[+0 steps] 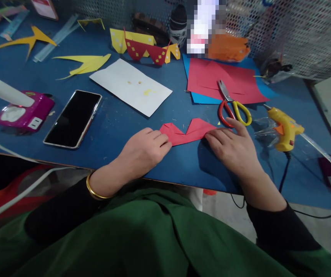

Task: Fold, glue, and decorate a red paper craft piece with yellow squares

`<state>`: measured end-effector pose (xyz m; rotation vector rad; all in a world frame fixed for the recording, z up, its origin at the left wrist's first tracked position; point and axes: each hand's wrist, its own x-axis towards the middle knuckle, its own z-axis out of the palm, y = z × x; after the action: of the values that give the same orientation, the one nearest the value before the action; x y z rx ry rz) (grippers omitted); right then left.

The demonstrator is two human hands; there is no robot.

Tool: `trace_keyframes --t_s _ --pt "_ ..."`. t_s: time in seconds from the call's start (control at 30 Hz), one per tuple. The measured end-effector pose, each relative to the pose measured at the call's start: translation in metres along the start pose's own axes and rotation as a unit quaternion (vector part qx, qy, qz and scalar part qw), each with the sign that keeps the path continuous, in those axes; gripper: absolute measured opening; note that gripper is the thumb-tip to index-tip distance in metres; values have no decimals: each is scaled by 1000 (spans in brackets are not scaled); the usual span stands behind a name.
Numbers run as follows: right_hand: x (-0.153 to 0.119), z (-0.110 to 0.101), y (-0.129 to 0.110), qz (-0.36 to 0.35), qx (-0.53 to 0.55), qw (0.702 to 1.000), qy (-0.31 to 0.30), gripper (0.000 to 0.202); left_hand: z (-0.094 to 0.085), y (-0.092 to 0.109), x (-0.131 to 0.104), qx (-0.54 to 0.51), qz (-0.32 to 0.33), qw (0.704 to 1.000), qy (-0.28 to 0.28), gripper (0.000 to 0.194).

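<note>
A folded red paper cutout (187, 133), shaped like a half mask with a notch in its upper edge, lies at the table's front edge. Its left end is pinched under the curled fingers of my left hand (146, 150). My right hand (236, 148) has its fingertips closed over the right end, thumb raised close to the scissors. Those scissors (231, 105), with one red and one yellow handle, rest partly on red paper sheets (206, 75). The fingers cover both ends of the cutout.
A yellow glue gun (286, 129) with its cord lies to the right. Leftward are a phone (73, 119) and a purple lamp base (27, 109). White paper (132, 86), red and yellow paper glasses (146, 48) and yellow cutouts (86, 63) lie farther back.
</note>
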<state>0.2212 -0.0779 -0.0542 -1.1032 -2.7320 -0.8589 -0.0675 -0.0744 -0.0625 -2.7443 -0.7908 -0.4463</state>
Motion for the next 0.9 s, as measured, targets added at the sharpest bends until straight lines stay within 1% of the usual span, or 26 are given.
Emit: trace_keyframes --t_s 0.1,0.2,0.4,0.53,0.63,0.7,0.8,0.9 --pt "1 3 -3 7 17 1000 6 23 1 -4 -4 -7 -4 1000 13 24" --pt "-1 -1 -10 25 40 999 19 19 2 -8 -9 -21 -21 999 26 23" --pt "-8 -16 -34 93 73 992 41 14 -1 -11 -18 -38 -59 997 30 25" --pt "-3 -19 -48 138 113 982 56 12 -4 -10 -20 -70 -92 993 34 24" --pt "5 -18 -54 135 119 983 28 17 -5 -10 -21 -86 -111 990 25 25" --pt "9 -17 -58 128 114 985 21 22 -7 -10 -21 -91 -111 989 20 25" --pt "11 -16 -63 123 97 987 43 22 -8 -10 -22 -89 -104 990 26 25" --pt "10 -17 -69 141 91 984 52 21 -6 -4 -18 -81 -99 991 40 21"
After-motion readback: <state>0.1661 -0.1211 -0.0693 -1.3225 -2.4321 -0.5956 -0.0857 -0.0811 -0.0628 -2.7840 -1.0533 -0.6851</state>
